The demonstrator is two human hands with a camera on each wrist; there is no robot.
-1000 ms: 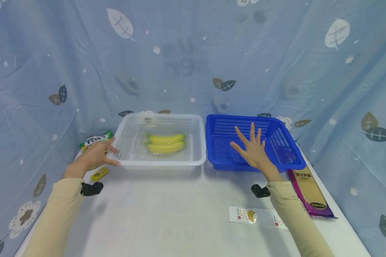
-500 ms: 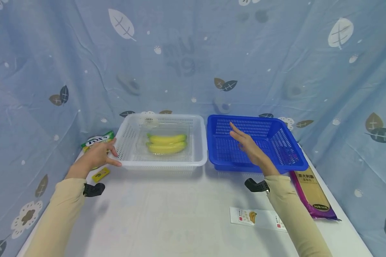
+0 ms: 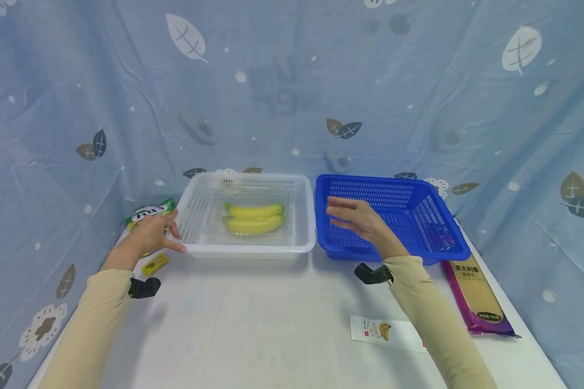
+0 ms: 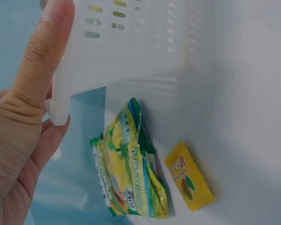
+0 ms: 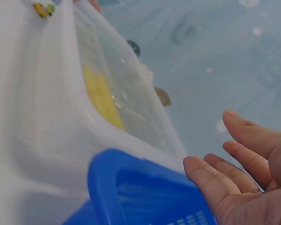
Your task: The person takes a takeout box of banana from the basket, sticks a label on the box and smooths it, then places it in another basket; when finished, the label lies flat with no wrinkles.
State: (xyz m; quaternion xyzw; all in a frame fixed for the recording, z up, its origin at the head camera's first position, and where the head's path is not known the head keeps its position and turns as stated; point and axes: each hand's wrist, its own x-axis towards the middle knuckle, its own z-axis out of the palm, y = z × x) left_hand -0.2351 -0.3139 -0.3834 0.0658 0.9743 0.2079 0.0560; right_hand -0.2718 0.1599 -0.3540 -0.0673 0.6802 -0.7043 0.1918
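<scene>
My left hand point(image 3: 151, 236) grips the left edge of the white basket point(image 3: 245, 249), thumb on the near side of its rim and fingers beyond in the left wrist view. Inside that basket lie two yellow bananas point(image 3: 254, 225) in clear plastic packaging. Over the left part of the blue basket point(image 3: 443, 232) hovers my right hand point(image 3: 362, 219), fingers extended and slightly bent, nothing held. From the right wrist view, its fingers point(image 5: 203, 180) appear beside the blue basket's rim; whether they touch it cannot be told.
Left of the white basket are a green-and-yellow candy bag point(image 4: 126, 164) and a small yellow packet point(image 4: 189, 176). A purple-and-gold pasta pack point(image 3: 482, 297) lies at the right, partly behind the blue basket. A flat strip with a banana picture point(image 3: 370, 329) lies in front. Patterned blue cloth encloses the table.
My right hand has turned and moved left across the blue basket, its spread fingers drawing together. The left hand stays on the white basket's edge.
</scene>
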